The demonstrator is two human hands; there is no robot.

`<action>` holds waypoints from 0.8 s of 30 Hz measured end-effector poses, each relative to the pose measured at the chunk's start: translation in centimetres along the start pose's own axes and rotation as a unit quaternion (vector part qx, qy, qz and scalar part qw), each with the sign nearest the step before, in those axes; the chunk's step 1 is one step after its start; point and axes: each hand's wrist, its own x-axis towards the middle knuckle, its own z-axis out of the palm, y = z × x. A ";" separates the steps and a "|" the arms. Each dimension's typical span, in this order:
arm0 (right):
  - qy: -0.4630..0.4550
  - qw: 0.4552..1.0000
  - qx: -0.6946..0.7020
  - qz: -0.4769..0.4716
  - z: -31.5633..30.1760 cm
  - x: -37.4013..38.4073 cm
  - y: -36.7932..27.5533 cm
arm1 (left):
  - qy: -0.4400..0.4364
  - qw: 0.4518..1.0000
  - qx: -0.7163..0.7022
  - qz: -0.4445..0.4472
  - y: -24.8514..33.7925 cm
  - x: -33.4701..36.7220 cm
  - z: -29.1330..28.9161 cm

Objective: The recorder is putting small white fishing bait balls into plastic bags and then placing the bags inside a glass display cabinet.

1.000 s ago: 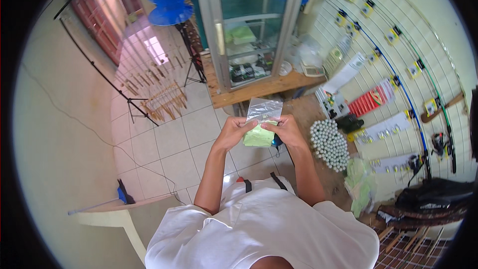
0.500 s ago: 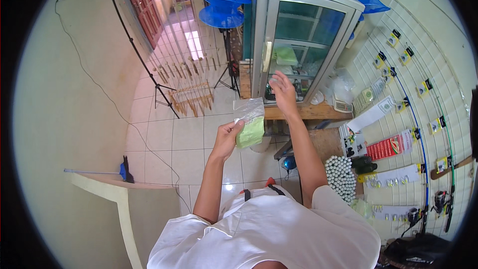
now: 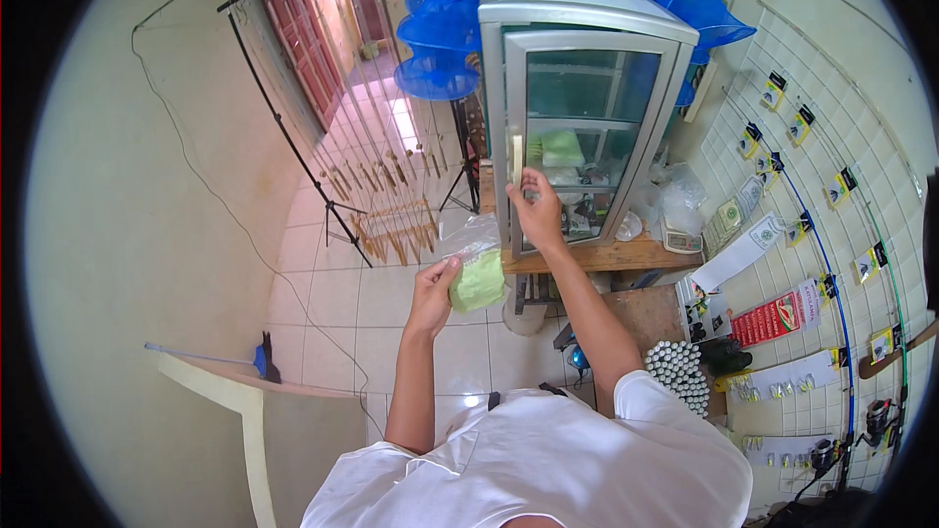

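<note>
Between the thumb and fingers of my left hand (image 3: 430,300) is a clear plastic bag (image 3: 477,279) with light green stuff in its lower part. The bag hangs in front of a glass-fronted cabinet (image 3: 587,15) with a grey metal frame. My right hand (image 3: 538,212) has its fingers closed at the lower end of the cream door handle (image 3: 517,152), on the left side of the cabinet door. Through the glass, a light green packet (image 3: 561,148) and clear bags show on the shelves.
The cabinet stands on a wooden table (image 3: 646,256) with a small scale (image 3: 682,238). Blue mesh nets (image 3: 437,34) hang beside it. Fishing rods (image 3: 849,332) and small packets line the right wall grid. Rods with wooden handles (image 3: 391,230) stand at left.
My right hand has moved left from in front of the glass to the door handle, its fingers closing there. The left hand still holds the bag, slightly lower and further left.
</note>
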 end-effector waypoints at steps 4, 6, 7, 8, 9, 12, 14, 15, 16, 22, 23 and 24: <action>-0.064 0.998 -0.006 -0.015 -3.6 -2.7 -2.4 | 0.011 1.000 0.022 0.011 0.3 0.3 0.6; -0.073 0.997 -0.011 -0.005 -6.1 -4.2 -3.2 | 0.008 1.000 0.024 0.011 0.1 0.8 1.0; -0.076 0.997 -0.014 -0.009 -7.6 -4.8 -3.7 | 0.009 1.000 0.021 0.010 0.1 0.9 1.5; -0.081 0.997 -0.017 -0.011 -8.9 -5.4 -3.9 | 0.003 1.000 0.025 0.008 -0.1 1.0 1.8; -0.074 0.997 -0.017 -0.010 -10.3 -5.9 -3.9 | 0.009 1.000 0.021 0.010 -0.2 1.2 2.1; -0.073 0.997 0.007 0.001 -15.0 -7.6 -4.0 | 0.007 1.000 0.017 0.005 -0.6 1.7 3.1; -0.087 0.996 -0.012 0.003 -18.2 -8.5 -4.0 | 0.005 1.000 0.015 0.003 -0.8 1.7 3.6; -0.086 0.996 -0.013 0.005 -19.6 -9.1 -3.4 | 0.006 1.000 0.014 0.004 -0.8 1.7 4.1; -0.066 0.997 0.024 0.015 -21.2 -9.5 -2.7 | 0.005 1.000 0.012 0.005 -0.8 1.8 4.7; 0.017 0.998 0.067 0.011 -28.2 -10.9 -0.4 | 0.008 1.000 -0.007 0.010 -1.5 1.7 6.4; 0.039 0.997 0.059 -0.008 -28.9 -10.9 -0.3 | 0.009 1.000 -0.007 0.012 -1.4 1.5 6.7; 0.037 0.997 0.060 -0.009 -29.5 -11.0 -0.2 | 0.009 1.000 -0.005 0.011 -1.4 1.2 7.1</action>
